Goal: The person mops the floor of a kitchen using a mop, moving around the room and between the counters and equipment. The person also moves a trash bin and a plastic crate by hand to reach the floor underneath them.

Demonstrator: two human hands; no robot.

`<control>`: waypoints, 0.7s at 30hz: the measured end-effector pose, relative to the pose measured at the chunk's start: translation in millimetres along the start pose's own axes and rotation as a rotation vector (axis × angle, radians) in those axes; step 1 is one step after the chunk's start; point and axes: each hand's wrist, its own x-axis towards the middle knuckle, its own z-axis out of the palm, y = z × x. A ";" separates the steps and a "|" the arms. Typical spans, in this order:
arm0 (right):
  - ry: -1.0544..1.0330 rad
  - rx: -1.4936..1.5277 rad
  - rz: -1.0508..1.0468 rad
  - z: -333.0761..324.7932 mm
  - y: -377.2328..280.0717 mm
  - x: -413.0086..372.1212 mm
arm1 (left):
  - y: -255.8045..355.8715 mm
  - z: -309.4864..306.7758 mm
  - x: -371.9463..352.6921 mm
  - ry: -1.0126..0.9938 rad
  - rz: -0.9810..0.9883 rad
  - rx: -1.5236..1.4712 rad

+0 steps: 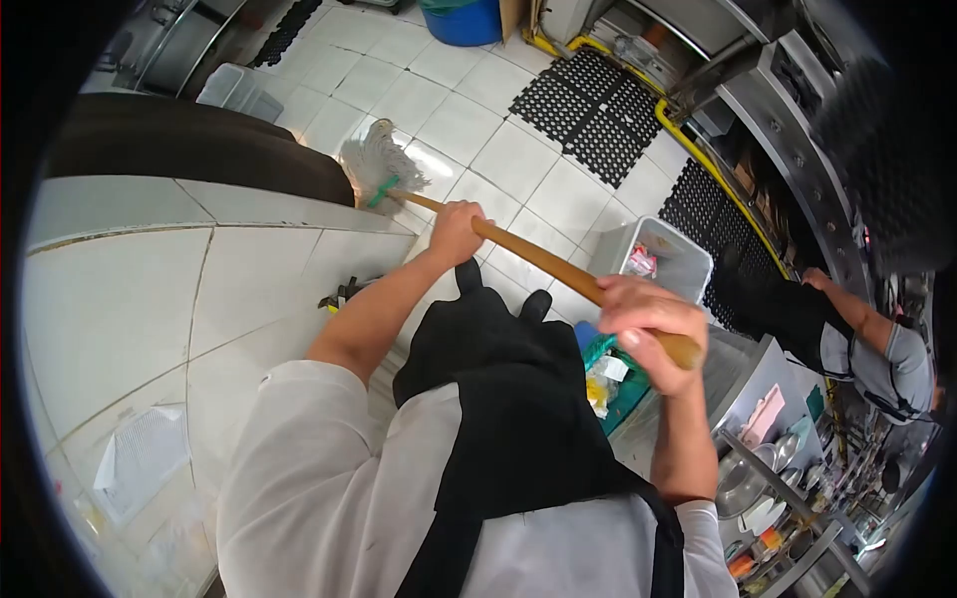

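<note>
A mop with a long wooden handle (pixel 543 259) runs slantwise across the view, held in both hands. Lower on the handle, my left hand (pixel 459 233) is wrapped round the wood. My right hand (pixel 653 327) grips close to the rounded top end, thumb laid along it. The mop's grey string head (pixel 382 159) rests on the white tiled floor (pixel 474 130), beside the end of a dark-topped low wall. A green clamp (pixel 383 191) joins the strings to the handle.
A grey bin (pixel 688 261) with some litter stands right of the handle. Black perforated mats (pixel 588 110) lie further off. Another person (pixel 867 349) stands at the right by steel equipment. At the left is a tiled wall (pixel 120 299); a blue bin (pixel 462 22) stands far ahead.
</note>
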 end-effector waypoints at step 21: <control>0.363 -0.297 -0.259 -128.9 -124.9 -127.5 | 285.5 179.0 67.9 -0.232 0.333 -0.482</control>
